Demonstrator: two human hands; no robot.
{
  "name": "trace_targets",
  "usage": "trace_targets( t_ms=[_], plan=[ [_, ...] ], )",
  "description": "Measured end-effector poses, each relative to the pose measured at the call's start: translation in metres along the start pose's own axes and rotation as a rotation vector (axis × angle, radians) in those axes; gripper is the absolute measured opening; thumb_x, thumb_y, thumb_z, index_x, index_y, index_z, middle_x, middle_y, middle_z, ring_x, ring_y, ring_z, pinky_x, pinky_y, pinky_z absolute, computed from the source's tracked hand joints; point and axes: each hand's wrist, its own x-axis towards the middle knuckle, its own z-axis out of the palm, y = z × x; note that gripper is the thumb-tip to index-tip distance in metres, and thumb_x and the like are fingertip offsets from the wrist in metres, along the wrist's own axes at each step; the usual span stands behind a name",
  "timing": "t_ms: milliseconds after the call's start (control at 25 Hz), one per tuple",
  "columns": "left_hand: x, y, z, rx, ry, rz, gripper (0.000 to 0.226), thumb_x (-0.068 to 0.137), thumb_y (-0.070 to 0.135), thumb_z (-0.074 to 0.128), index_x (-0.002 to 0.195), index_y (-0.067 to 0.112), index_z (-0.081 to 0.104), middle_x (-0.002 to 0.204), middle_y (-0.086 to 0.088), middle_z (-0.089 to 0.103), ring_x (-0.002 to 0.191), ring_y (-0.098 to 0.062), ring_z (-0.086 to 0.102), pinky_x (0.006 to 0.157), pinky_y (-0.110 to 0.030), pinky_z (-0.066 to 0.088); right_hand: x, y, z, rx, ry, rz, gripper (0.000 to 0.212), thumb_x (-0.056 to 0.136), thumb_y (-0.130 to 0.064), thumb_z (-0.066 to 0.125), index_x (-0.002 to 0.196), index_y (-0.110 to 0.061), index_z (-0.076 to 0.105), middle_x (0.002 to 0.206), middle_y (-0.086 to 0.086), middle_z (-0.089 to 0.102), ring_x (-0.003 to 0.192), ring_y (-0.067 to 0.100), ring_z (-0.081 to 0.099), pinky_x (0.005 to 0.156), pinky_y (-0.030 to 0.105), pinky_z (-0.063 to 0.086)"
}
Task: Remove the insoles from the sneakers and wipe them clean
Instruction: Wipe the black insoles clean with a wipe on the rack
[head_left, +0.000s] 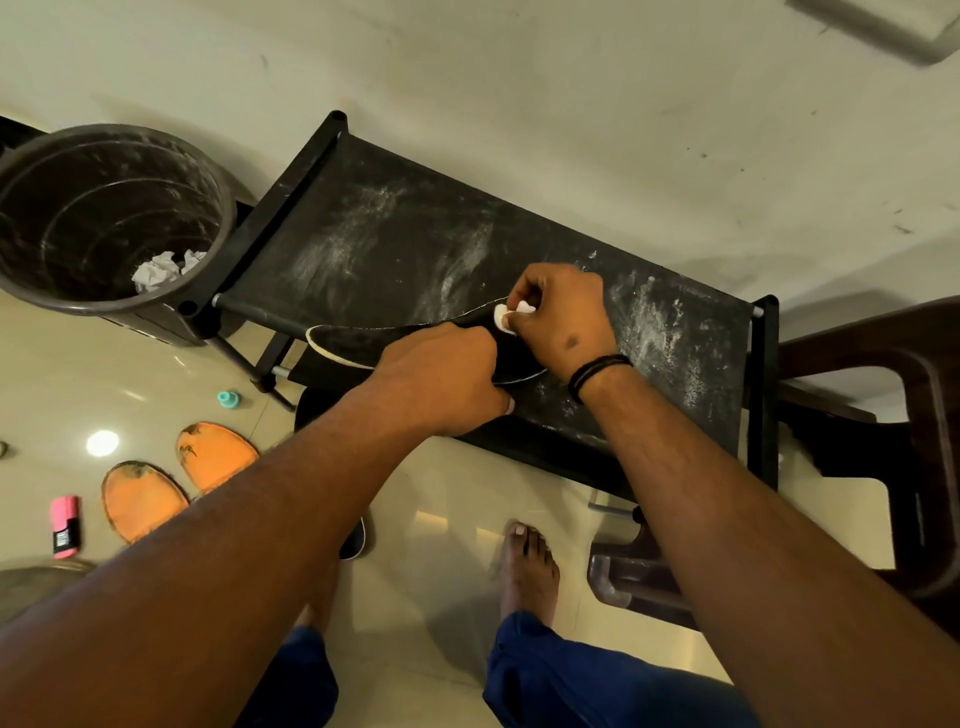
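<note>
Only one view was given, a wide-angle camera worn on the person's head. It looked forward and steeply down, so both forearms ran up from the bottom edge toward the middle of the frame, where the left hand (447, 379) and right hand (558, 317) met close below the lens. The black rack shelf (395, 234) crossed the centre on a slant, near the camera, with the pale wall (519, 67) filling the top. The tiled floor (441, 493) and a bare foot (527, 561) showed almost straight beneath. The wide lens bent the edges, taking in a bin (104, 218) at far left and a dark chair (883, 467) at right.
</note>
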Motion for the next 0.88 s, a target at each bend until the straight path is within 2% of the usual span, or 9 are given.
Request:
trace_targets(
  t_ms=[80, 200, 280, 360, 440, 600, 680, 760, 880],
  plan=[
    [0.0, -0.001, 0.001, -0.008, 0.001, -0.014, 0.034, 0.091, 0.05, 0.061, 0.111, 0.023, 0.065, 0.087, 0.005, 0.059, 0.077, -0.014, 0.057, 0.08, -0.04, 0.056, 0.0, 0.012, -0.009, 0.024, 0.048, 0.071, 0.016, 0.074, -0.013, 0.081, 0.075, -0.02, 0.068, 0.084, -0.004, 0.066, 0.079, 0.011, 0.061, 0.074, 0.022, 0.052],
    [-0.002, 0.003, 0.001, -0.017, 0.092, -0.033, 0.031, 0.093, 0.047, 0.06, 0.111, 0.022, 0.066, 0.082, 0.005, 0.057, 0.081, -0.016, 0.06, 0.084, -0.04, 0.056, -0.005, 0.016, -0.025, 0.177, 0.145, 0.086, 0.012, 0.074, -0.015, 0.082, 0.076, -0.019, 0.07, 0.079, -0.007, 0.067, 0.073, 0.009, 0.062, 0.068, 0.019, 0.053],
    [-0.004, 0.007, 0.004, -0.023, 0.191, -0.034, 0.032, 0.094, 0.044, 0.059, 0.115, 0.022, 0.067, 0.1, 0.002, 0.064, 0.095, -0.019, 0.062, 0.091, -0.041, 0.053, -0.006, 0.017, -0.038, 0.233, 0.247, 0.099, 0.012, 0.076, -0.014, 0.081, 0.076, -0.021, 0.07, 0.08, -0.008, 0.069, 0.075, 0.007, 0.064, 0.069, 0.018, 0.054],
    [-0.004, 0.012, 0.012, 0.039, 0.23, 0.028, 0.035, 0.095, 0.042, 0.057, 0.124, 0.024, 0.065, 0.129, 0.0, 0.058, 0.121, -0.022, 0.052, 0.105, -0.044, 0.043, -0.01, 0.018, -0.046, 0.132, 0.187, 0.087, 0.012, 0.077, -0.012, 0.079, 0.077, -0.019, 0.07, 0.083, -0.007, 0.067, 0.078, 0.007, 0.062, 0.07, 0.015, 0.05],
    [-0.004, 0.018, 0.02, 0.072, 0.198, 0.073, 0.039, 0.096, 0.04, 0.056, 0.13, 0.022, 0.062, 0.147, 0.001, 0.047, 0.138, -0.023, 0.039, 0.114, -0.045, 0.033, -0.018, 0.016, -0.046, -0.012, 0.014, 0.042, 0.012, 0.077, -0.007, 0.077, 0.078, -0.015, 0.069, 0.084, -0.005, 0.066, 0.079, 0.008, 0.059, 0.071, 0.017, 0.05],
    [0.0, 0.022, 0.023, 0.066, 0.139, 0.069, 0.044, 0.098, 0.038, 0.055, 0.138, 0.021, 0.052, 0.149, -0.001, 0.047, 0.145, -0.024, 0.032, 0.118, -0.046, 0.031, -0.026, 0.004, -0.027, -0.179, -0.228, -0.118, 0.011, 0.077, -0.004, 0.074, 0.08, -0.014, 0.07, 0.084, 0.0, 0.067, 0.08, 0.014, 0.062, 0.071, 0.022, 0.052],
    [0.001, 0.022, 0.022, 0.065, 0.134, 0.057, 0.044, 0.098, 0.038, 0.055, 0.138, 0.02, 0.052, 0.142, -0.002, 0.052, 0.142, -0.024, 0.037, 0.114, -0.046, 0.035, -0.022, 0.005, -0.02, -0.218, -0.186, -0.135, 0.015, 0.078, -0.002, 0.069, 0.078, -0.017, 0.066, 0.085, 0.003, 0.067, 0.079, 0.019, 0.063, 0.072, 0.031, 0.056],
    [0.003, 0.019, 0.021, 0.051, 0.12, 0.022, 0.045, 0.097, 0.039, 0.055, 0.137, 0.019, 0.052, 0.143, -0.004, 0.052, 0.142, -0.024, 0.038, 0.112, -0.046, 0.038, -0.017, 0.013, -0.025, -0.231, -0.058, -0.016, 0.021, 0.078, -0.001, 0.067, 0.075, -0.021, 0.06, 0.086, 0.004, 0.066, 0.079, 0.021, 0.063, 0.074, 0.036, 0.058],
    [0.006, 0.017, 0.022, 0.067, 0.076, 0.007, 0.054, 0.098, 0.042, 0.052, 0.146, 0.019, 0.045, 0.154, -0.004, 0.042, 0.149, -0.023, 0.027, 0.114, -0.047, 0.035, -0.017, 0.029, -0.044, -0.202, -0.073, 0.12, 0.021, 0.076, 0.002, 0.07, 0.071, -0.018, 0.065, 0.077, -0.001, 0.064, 0.07, 0.013, 0.059, 0.073, 0.029, 0.056]
  ],
)
